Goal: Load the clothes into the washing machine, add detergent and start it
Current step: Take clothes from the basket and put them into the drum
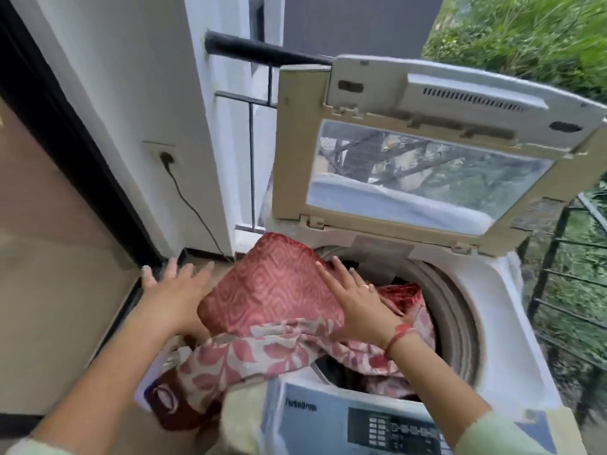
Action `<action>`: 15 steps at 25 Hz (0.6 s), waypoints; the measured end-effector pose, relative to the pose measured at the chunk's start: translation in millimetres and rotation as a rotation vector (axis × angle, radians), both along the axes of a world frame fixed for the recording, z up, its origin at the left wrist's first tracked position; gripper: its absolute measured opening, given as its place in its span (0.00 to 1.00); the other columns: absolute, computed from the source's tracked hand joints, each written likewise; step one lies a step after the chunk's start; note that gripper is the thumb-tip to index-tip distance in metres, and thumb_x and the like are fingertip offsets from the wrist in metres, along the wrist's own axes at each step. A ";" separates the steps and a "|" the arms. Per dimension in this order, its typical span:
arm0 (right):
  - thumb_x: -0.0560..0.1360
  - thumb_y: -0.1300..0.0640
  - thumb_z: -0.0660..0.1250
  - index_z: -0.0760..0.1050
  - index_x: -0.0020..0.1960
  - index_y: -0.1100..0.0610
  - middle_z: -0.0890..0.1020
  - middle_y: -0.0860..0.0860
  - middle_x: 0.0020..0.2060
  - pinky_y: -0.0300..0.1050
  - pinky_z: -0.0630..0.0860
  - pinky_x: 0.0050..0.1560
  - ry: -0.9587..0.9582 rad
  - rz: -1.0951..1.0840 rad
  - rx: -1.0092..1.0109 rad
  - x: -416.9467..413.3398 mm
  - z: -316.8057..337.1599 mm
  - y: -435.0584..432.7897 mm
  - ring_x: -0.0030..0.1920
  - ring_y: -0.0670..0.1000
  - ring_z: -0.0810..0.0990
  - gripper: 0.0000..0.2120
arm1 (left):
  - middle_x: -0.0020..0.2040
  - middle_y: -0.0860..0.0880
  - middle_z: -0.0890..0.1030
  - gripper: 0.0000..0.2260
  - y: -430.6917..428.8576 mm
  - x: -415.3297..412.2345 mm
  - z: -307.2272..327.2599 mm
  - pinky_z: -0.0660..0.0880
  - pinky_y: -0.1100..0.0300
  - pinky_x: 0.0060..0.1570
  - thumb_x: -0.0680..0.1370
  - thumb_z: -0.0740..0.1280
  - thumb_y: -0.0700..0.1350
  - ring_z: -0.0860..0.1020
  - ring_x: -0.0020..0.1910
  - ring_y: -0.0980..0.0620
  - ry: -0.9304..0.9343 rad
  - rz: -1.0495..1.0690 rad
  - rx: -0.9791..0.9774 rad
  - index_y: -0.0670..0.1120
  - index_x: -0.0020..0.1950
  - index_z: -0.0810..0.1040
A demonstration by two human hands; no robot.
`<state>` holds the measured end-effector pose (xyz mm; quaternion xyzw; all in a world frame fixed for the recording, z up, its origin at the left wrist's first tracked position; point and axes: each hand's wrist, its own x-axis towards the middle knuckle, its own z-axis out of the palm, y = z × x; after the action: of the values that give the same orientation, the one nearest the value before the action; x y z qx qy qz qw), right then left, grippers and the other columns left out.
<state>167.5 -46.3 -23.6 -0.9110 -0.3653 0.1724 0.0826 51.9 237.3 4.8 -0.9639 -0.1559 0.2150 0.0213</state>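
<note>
A balcony with a tan floor point(59, 323), a white wall and a dark railing point(551, 274) holds a white top-loading washing machine point(512, 323). Nearest the camera is its grey control panel point(394, 428) with rows of small buttons, between two forearms in pale green sleeves point(492, 431). Just beyond the panel, a leaf-patterned cloth point(249, 356) in cream and dusky red spills over the front left rim of the machine, one end hanging down outside and the other lying inside the drum point(460, 323). On top of it sits a bunched red cloth point(276, 284) with a woven swirl pattern, piled over the left part of the drum mouth and rising above the rim. The left grip point(174, 290) is released, fingers straight and spread, its palm at the left side of this bundle. The right grip point(358, 300) is also released, laid flat with straight fingers on the bundle's right slope; it wears a ring point(365, 286), and a red thread bracelet point(399, 336) circles the wrist. More dark clothes show deeper in the drum. Behind, the lid point(427, 178) stands raised, its clear window facing the camera. To the left, a plug sits in a wall socket point(164, 156) and its black cable point(197, 211) trails down toward the floor. Green foliage point(525, 34) fills the far right beyond the railing.
</note>
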 end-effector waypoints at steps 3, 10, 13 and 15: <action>0.62 0.53 0.79 0.21 0.67 0.37 0.29 0.52 0.73 0.70 0.50 0.70 0.110 0.080 -0.134 0.8 -11.3 73.4 0.74 0.63 0.37 0.67 | 0.77 0.46 0.37 0.67 31.7 -13.5 -52.8 0.40 0.33 0.70 0.56 0.77 0.63 0.37 0.76 0.43 0.103 -0.044 -0.207 0.56 0.69 0.23; 0.64 0.73 0.62 0.47 0.73 0.35 0.59 0.52 0.73 0.48 0.68 0.67 0.256 -0.016 0.182 -27.9 -40.0 75.5 0.70 0.56 0.65 0.50 | 0.63 0.48 0.78 0.38 -0.5 -18.4 -95.0 0.74 0.57 0.54 0.68 0.63 0.40 0.76 0.60 0.46 -0.363 0.003 -0.769 0.67 0.72 0.57; 0.65 0.71 0.61 0.67 0.69 0.42 0.76 0.49 0.54 0.43 0.72 0.51 0.060 -0.094 0.332 -64.1 -42.7 59.4 0.52 0.55 0.76 0.38 | 0.44 0.51 0.81 0.28 -17.3 -34.9 -84.5 0.73 0.53 0.43 0.63 0.57 0.37 0.78 0.47 0.42 -0.724 0.038 -0.530 0.57 0.58 0.79; 0.65 0.67 0.66 0.74 0.64 0.45 0.79 0.48 0.47 0.47 0.74 0.42 -0.218 -0.074 0.372 -65.0 -22.5 34.0 0.43 0.55 0.74 0.31 | 0.41 0.52 0.76 0.25 -37.5 -35.3 -68.6 0.68 0.49 0.50 0.63 0.59 0.37 0.75 0.45 0.44 -0.939 0.027 -0.316 0.56 0.53 0.81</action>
<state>102.5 -12.3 -46.1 -0.9061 -0.3641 -0.0004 0.2155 16.6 199.8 -63.8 -0.9459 -0.1265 -0.2214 -0.2007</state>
